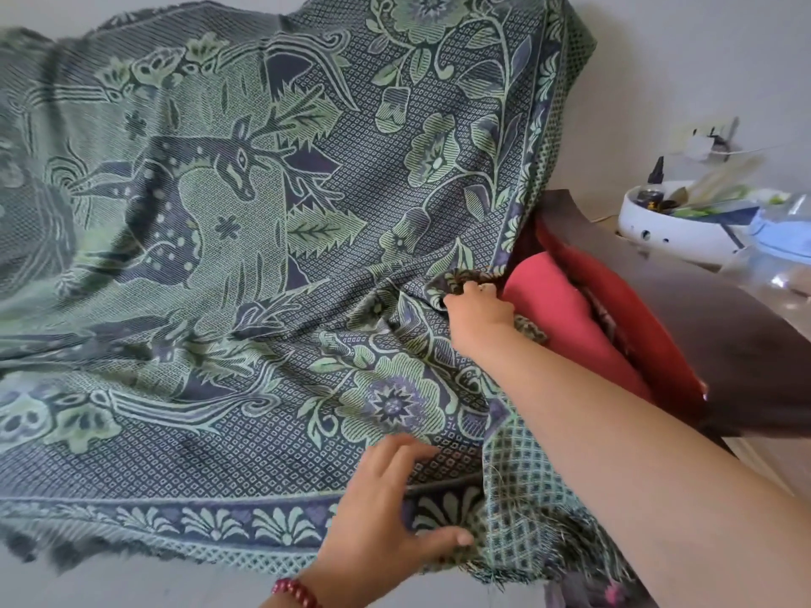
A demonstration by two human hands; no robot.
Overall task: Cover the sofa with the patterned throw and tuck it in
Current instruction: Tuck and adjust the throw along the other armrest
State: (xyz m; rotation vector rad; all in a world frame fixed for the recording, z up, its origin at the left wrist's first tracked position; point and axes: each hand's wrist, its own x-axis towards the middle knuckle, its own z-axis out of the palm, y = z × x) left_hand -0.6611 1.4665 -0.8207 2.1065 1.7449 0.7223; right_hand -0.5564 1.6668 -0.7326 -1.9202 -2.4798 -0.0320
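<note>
While throw (263, 221) drapes sofa (711, 331), right fingers (477, 290) clamp bunched edge, left fingers (406, 447) spread atop.

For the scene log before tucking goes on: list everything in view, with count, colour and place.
patterned throw: one, green and blue, spread across most of the view
cushion: one, red, at the throw's right edge
sofa armrest: one, dark brown, right of the cushion
bowl: one, white, holding odds and ends, beyond the armrest
bracelet: one, red beads, on the left wrist
left hand: one, flat on the throw's front border
right hand: one, gripping bunched throw beside the cushion
</note>
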